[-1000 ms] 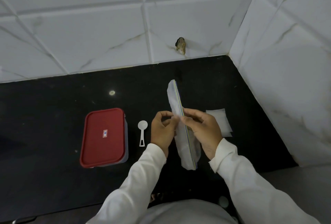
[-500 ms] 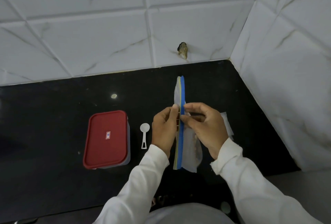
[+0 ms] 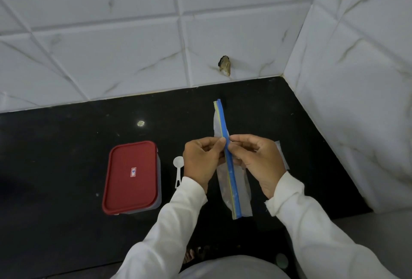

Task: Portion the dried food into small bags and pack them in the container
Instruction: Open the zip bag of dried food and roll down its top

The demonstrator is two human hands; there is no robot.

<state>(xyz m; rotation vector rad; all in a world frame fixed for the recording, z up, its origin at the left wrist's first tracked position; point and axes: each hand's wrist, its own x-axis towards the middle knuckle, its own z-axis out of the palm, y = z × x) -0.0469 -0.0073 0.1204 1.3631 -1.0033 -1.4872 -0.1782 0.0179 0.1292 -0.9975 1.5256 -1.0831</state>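
The bag [image 3: 243, 187] was held edge-up above the surface [image 3: 66, 149], between the container [image 3: 131, 176] and the corner wall [image 3: 334, 100], so that its zip strip [image 3: 223, 122] faced the person and ran away from the body. The left hand [image 3: 200, 160] and the right hand [image 3: 258, 160] met at the middle of the strip. The curled fingers [image 3: 219, 142] of the left hand pinched one side and those of the right pinched the other, a hold that suited pulling the seal apart, though whether it had parted could not be told. The bag was thin, clear, limp film with a stiff blue-and-yellow closure. Something brownish showed dimly through it, probably the dried food. The container was a rounded rectangular box of translucent plastic under a smooth red lid [image 3: 133, 156], shut and standing to the left, within reach for packing. A white plastic spoon [image 3: 178, 165] lay beside it, bowl away from the person, ready for portioning. Flat, pale small bags [image 3: 282, 156] lay on the surface behind the right hand. The surface was glossy black stone, and the wall was white marbled tile.
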